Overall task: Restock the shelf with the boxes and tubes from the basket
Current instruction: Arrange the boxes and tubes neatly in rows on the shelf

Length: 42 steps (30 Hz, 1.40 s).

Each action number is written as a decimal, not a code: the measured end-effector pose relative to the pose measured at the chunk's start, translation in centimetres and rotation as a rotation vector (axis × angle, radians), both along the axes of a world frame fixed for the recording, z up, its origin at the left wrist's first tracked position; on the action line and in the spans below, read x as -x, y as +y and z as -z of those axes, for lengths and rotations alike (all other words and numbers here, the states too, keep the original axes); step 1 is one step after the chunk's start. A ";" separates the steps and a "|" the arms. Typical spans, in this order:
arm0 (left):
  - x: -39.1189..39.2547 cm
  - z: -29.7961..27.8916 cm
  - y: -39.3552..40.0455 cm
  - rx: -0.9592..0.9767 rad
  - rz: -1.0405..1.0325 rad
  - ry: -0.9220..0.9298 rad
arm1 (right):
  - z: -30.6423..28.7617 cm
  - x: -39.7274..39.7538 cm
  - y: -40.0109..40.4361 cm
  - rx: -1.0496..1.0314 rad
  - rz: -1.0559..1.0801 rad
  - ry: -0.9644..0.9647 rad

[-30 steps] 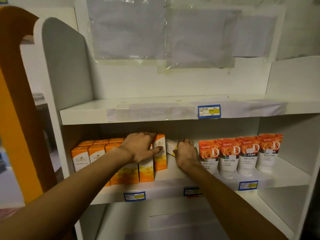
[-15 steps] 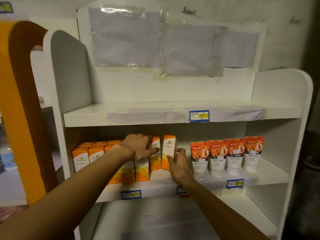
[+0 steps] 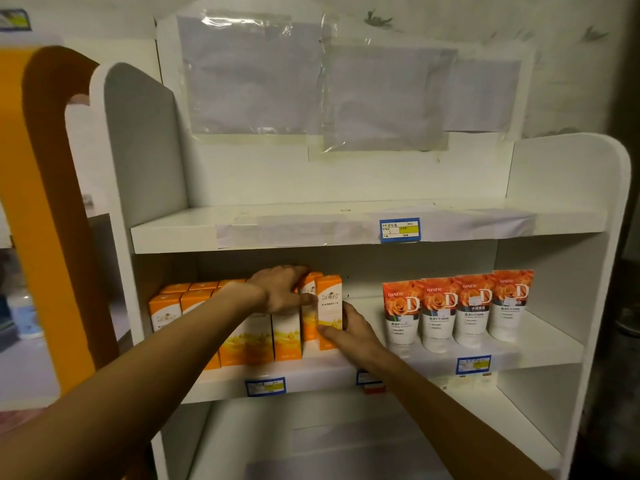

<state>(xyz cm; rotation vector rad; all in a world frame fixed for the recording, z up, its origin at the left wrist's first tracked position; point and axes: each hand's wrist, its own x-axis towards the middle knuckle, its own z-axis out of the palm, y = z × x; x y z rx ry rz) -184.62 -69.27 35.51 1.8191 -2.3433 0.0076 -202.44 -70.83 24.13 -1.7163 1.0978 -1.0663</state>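
We are noting taped plastic sheets (image 3: 311, 81) hanging on the wall, an orange panel (image 3: 31, 220) standing left, blue price tags (image 3: 399, 230) sticking to edges.

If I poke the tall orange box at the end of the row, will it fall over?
Probably, if poked near the top: the end orange box is tall and narrow and stands upright, so it likely tips easily. The right hand grips its low right side, and the neighbouring boxes prop its left. It looks like stiff cardboard and probably light.
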 end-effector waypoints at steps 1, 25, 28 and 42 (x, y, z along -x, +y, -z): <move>0.0 0.0 -0.1 -0.004 -0.003 0.025 | -0.1 0.0 -0.2 -0.011 -0.022 0.026; -0.5 -0.5 0.3 -0.072 0.074 0.269 | -2.0 -0.1 0.5 -0.075 -0.140 0.010; -0.7 -0.6 0.3 -0.109 0.049 0.238 | -1.7 -0.5 0.5 -0.078 -0.157 -0.004; -1.6 -1.1 -0.2 -0.100 0.055 0.197 | -2.4 0.3 -0.6 -0.217 -0.272 -0.093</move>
